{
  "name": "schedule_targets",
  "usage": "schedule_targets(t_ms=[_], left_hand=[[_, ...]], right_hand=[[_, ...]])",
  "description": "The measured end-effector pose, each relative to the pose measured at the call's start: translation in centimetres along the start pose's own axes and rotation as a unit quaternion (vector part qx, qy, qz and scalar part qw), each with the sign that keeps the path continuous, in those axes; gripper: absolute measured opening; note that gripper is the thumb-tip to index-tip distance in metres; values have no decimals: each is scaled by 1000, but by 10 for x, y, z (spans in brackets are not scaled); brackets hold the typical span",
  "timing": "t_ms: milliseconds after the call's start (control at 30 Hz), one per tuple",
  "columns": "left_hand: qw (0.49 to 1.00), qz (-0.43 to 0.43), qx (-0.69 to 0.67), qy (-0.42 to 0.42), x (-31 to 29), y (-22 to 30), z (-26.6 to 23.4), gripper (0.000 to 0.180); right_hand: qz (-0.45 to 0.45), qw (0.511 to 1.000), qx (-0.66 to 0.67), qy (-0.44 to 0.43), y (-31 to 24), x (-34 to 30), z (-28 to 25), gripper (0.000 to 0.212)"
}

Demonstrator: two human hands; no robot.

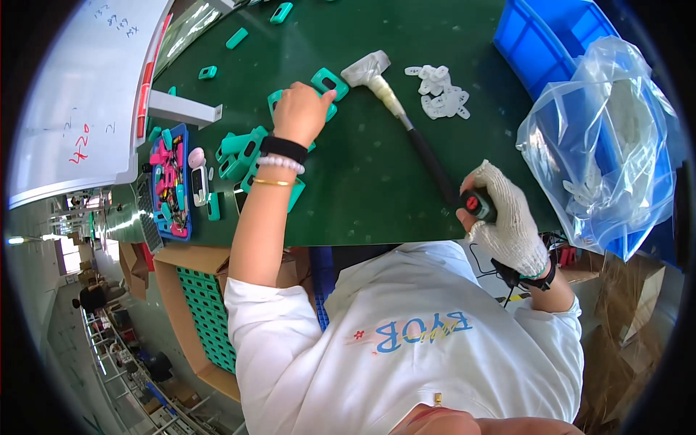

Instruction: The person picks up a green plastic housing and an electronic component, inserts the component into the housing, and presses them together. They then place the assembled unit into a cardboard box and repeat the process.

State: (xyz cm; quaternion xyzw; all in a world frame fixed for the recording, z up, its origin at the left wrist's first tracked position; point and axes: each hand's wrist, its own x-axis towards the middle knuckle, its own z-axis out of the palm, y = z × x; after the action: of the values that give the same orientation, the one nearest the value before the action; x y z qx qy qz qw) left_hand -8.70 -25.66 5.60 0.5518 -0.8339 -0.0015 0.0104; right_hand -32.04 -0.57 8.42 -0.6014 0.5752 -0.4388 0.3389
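Where the left fingers [327, 97] reach — teal casings [336, 80] lie around them

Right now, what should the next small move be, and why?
Probably bring one teal case toward the gloved right hand: the left hand is down among the cases, while the right holds a black object with a red end.

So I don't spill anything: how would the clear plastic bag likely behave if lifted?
The clear plastic bag is probably floppy: its thin film is creased. Its glossy surface may be slippery. The white pieces showing through could slide if they are inside it.
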Motion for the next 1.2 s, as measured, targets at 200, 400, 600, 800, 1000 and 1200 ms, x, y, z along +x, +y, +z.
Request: schedule_targets(t_ms=[200,400,600,800,1000,1200], left_hand=[[997,-6,21,-73,46,21,-42,60],[993,0,-30,-110,177,39,-57,56],[991,-79,-15,104,294,46,43,62],[989,-90,-76,88,332,29,74,51],[830,-84,-546,-79,295,39,16,24],[722,74,-678,-117,150,77,-90,19]], right_hand=[[29,993,-104,-37,-9,12,-37,27],[76,972,-205,85,33,37,-31,22],[87,975,-111,171,85,44,-26,21],[89,978,-122,147,100,50,-32,21],[152,965,-206,54,59,91,-32,26],[58,930,-363,-11,47,109,-16,29]])
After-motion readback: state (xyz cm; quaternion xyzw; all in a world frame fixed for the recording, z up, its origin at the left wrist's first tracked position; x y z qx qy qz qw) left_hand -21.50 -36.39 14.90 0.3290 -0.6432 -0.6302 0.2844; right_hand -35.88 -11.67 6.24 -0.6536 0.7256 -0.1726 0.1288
